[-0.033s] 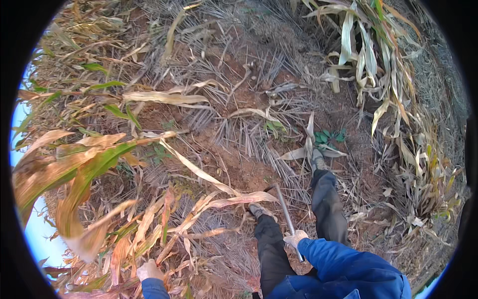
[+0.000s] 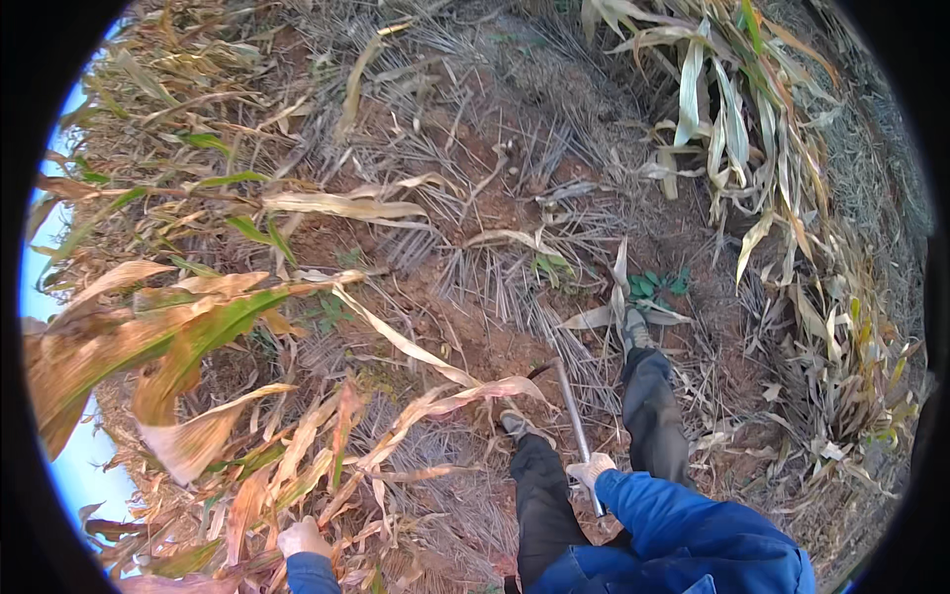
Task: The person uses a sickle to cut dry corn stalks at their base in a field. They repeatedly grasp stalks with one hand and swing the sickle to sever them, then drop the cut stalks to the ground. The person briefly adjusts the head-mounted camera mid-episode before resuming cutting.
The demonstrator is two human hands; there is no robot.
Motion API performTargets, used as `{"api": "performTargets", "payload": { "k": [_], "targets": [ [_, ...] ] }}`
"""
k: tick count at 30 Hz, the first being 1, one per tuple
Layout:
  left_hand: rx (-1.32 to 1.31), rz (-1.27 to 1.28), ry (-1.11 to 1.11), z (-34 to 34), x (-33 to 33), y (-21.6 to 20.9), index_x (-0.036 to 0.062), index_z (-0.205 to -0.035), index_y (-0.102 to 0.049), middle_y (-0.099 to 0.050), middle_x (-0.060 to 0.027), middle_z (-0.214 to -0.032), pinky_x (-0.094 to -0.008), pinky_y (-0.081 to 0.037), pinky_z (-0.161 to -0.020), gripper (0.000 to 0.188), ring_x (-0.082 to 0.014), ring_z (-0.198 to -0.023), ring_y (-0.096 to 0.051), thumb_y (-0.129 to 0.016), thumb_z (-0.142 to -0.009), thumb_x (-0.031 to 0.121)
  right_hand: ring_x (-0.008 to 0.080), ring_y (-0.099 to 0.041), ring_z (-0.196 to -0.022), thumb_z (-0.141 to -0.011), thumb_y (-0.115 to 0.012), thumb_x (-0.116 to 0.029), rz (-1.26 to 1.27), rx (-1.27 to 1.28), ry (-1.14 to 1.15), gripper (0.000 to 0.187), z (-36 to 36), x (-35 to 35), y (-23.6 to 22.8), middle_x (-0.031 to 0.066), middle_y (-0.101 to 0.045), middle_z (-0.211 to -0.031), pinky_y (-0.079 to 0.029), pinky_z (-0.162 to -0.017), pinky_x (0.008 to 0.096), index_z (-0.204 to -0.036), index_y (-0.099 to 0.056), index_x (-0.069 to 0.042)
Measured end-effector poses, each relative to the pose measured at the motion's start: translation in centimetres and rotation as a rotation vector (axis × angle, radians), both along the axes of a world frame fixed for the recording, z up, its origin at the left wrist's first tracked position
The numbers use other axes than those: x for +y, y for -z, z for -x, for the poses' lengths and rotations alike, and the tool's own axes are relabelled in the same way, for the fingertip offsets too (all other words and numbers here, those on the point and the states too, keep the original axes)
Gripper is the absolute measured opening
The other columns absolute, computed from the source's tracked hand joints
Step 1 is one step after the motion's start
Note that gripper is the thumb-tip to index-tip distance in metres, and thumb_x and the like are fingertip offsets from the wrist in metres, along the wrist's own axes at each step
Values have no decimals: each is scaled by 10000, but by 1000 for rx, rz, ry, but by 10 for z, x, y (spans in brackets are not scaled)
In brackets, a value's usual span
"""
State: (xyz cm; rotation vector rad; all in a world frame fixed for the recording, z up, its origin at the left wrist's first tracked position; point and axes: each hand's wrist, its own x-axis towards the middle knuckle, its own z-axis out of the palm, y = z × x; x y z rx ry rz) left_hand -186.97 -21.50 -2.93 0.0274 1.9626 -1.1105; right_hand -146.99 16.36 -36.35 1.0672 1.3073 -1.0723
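Observation:
My right hand [image 2: 592,469] is wrapped round the metal handle of a sickle [image 2: 572,408]. The tool slants away from me between my legs, and its dark, narrow blade [image 2: 542,369] points left, close above the soil. At the lower left, my left hand [image 2: 305,539] is closed among dry corn leaves [image 2: 297,445]; what its fingers hold, if anything, is hidden. A tan, partly green corn plant [image 2: 213,327] leans in from the left, past that hand. One long dry leaf [image 2: 485,394] reaches across to just beside the blade.
My shoes [image 2: 517,424] stand on reddish soil [image 2: 495,342] strewn with straw and dry stalks. A thick clump of drying corn [image 2: 737,109] rises at the far right. More corn fills the left side. A small green weed [image 2: 658,287] grows by my right shoe.
The view has shifted slightly, so the ground and plants sit a little further right and lower. The leaning leaves at the left have swayed a bit. Both hands keep their closed shape.

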Motion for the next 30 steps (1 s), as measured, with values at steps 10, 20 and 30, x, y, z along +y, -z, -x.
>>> {"api": "performTargets", "payload": {
  "k": [10, 20, 30],
  "targets": [
    [184, -225, 705, 108, 152, -65, 102, -1010, -689, -707, -99, -900, -430, -581, -669, 174, -277, -753, -745, -666, -891, 226, 287, -725, -648, -806, -828, -496, -269, 663, 211, 515, 206, 175, -103, 156, -715, -746, -590, -621, 422, -987, -689, -34],
    [208, -704, 213, 387, 111, 82, 99, -1152, -694, -716, -81, -1001, -346, -583, -635, 213, -201, -784, -696, -577, -1048, 244, 381, -747, -887, -784, -782, -567, -125, 523, 228, 581, 390, 49, 27, 230, -759, -902, -601, -822, 441, -1004, -762, -30],
    [4, -227, 801, 447, 59, 134, 179, -1442, -581, -713, -101, -1164, -416, -598, -838, 515, -236, -959, -717, -683, -937, 156, 274, -736, -662, -911, -673, -452, -72, 517, -113, 443, 551, -121, 252, 162, -707, -671, -588, -637, 418, -814, -738, -25]
  ]
}}
